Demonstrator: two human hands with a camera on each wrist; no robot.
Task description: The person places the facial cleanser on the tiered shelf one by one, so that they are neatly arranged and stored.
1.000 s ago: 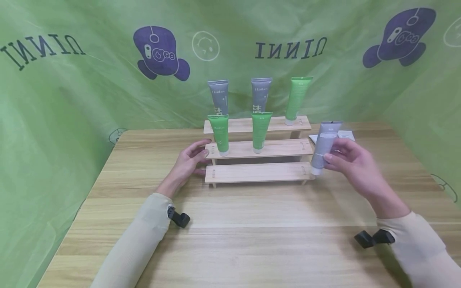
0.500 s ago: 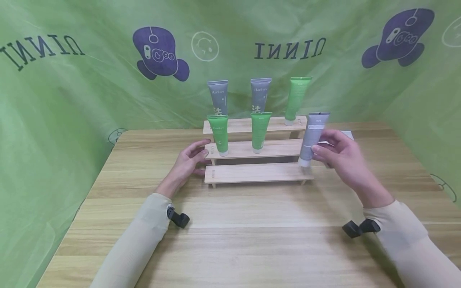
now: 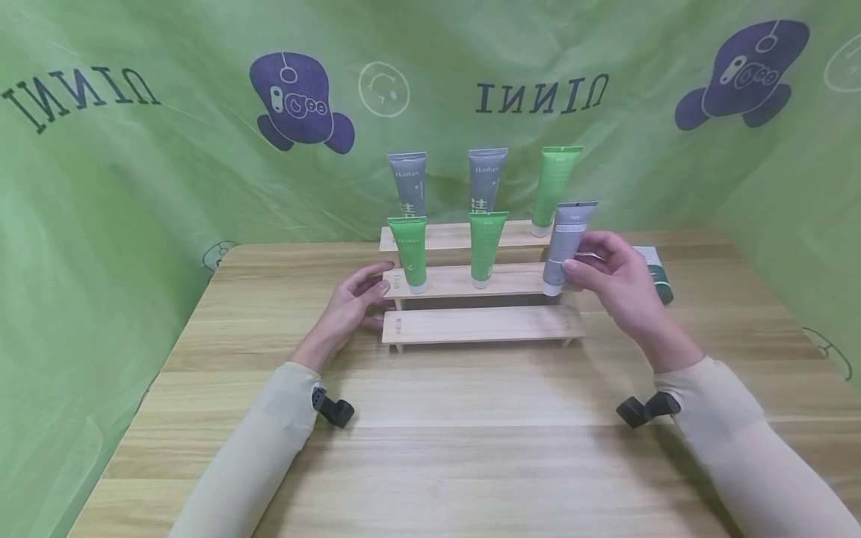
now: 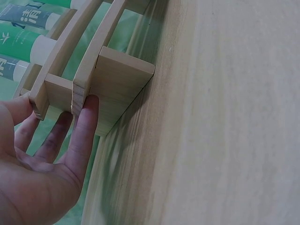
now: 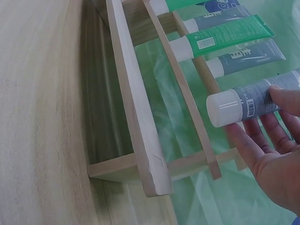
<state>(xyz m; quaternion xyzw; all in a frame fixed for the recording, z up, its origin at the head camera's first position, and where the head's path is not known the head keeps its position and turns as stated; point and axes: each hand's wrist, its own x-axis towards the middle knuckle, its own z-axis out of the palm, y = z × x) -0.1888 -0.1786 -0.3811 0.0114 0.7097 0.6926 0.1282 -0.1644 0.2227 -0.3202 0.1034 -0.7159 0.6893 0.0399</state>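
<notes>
My right hand (image 3: 615, 280) holds a grey-blue squeeze tube (image 3: 567, 243) between thumb and fingers, its white cap pointing down. In the right wrist view the cap (image 5: 225, 108) hangs apart from the boards, near the right end of the middle tier. My left hand (image 3: 346, 302) touches the left end of the three-tier wooden stand (image 3: 484, 323); in the left wrist view its thumb and spread fingers rest against the board ends. Two green tubes (image 3: 410, 252) stand on the middle tier. On the top tier are two grey-blue tubes (image 3: 486, 179) and a green tube (image 3: 555, 187).
The stand is on a wood-grain table (image 3: 430, 448). Behind my right hand lies a white and dark green item (image 3: 655, 273), partly hidden. Green printed cloth (image 3: 430, 75) hangs behind the table and along its sides.
My right hand has carried the grey-blue tube leftward and up, from beside the stand to the right end of its middle tier. The left hand has stayed at the stand's left end.
</notes>
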